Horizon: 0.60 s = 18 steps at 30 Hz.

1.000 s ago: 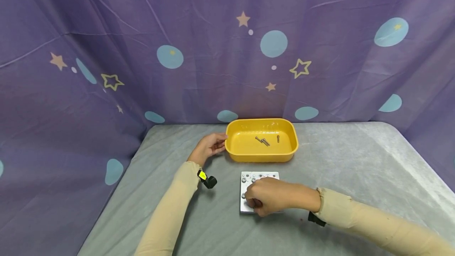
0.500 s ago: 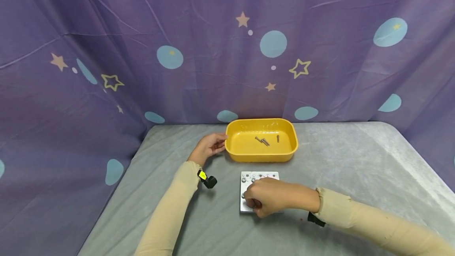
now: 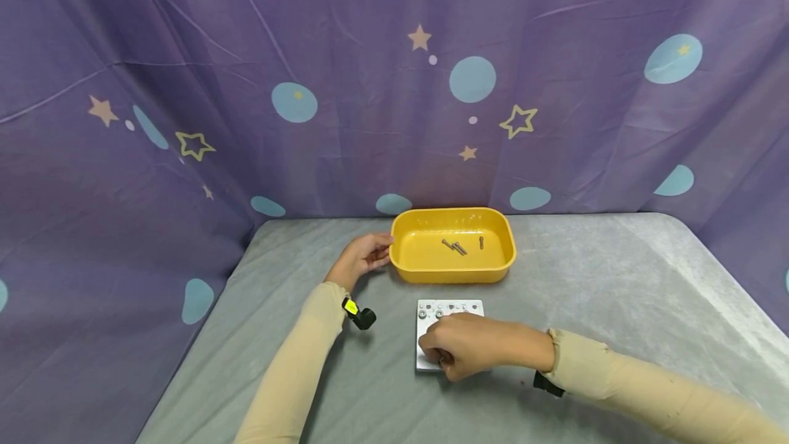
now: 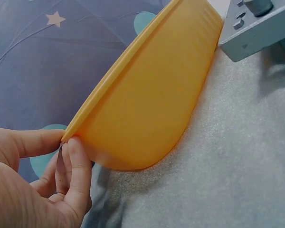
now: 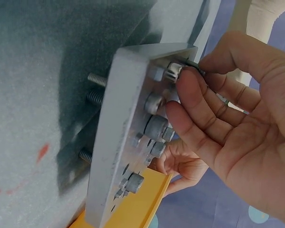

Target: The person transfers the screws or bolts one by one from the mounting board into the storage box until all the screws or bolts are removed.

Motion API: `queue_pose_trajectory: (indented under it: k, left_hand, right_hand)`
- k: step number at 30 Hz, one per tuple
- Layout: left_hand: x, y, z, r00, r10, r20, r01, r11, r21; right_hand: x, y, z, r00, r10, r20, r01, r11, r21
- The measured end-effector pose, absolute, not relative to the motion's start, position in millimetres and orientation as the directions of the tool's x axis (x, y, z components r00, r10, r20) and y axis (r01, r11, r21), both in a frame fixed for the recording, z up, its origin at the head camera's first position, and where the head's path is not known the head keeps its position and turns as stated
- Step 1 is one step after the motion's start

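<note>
My left hand pinches the left rim of a yellow plastic tray, thumb on one side and fingers on the other in the left wrist view. Several small screws lie in the tray. In front of it is a metal plate with bolt heads standing on its top and threaded ends poking out below. Over the plate, my right hand has its fingers curled at a bolt near the plate's end, seemingly pinching it. The fingers partly hide that bolt.
A grey cloth covers the table. Behind it hangs a purple curtain with stars and blue spots. Black wrist cameras sit on both sleeves. A small red mark shows on the cloth.
My right hand's fingertips have shifted slightly left on the plate and now cover a bolt head that was showing. The left hand and tray hold their place.
</note>
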<state>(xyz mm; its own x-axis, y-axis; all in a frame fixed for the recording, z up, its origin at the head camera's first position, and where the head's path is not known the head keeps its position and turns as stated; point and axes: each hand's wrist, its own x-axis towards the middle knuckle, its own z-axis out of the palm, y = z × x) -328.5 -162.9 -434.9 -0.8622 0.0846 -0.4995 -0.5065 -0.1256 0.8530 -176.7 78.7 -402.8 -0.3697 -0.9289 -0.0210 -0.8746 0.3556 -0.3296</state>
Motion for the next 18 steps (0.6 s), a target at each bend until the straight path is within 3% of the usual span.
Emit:
queue_pose_trajectory:
  k: [18]
  left_hand:
    - [-329.1,-163.6,-437.2,-0.862,0.073,-0.501,-0.506,-0.159,0.848]
  right_hand:
    - [-176.3,74.9,-400.9,-0.368,-0.928,-0.05,-0.858,0.36,-0.367]
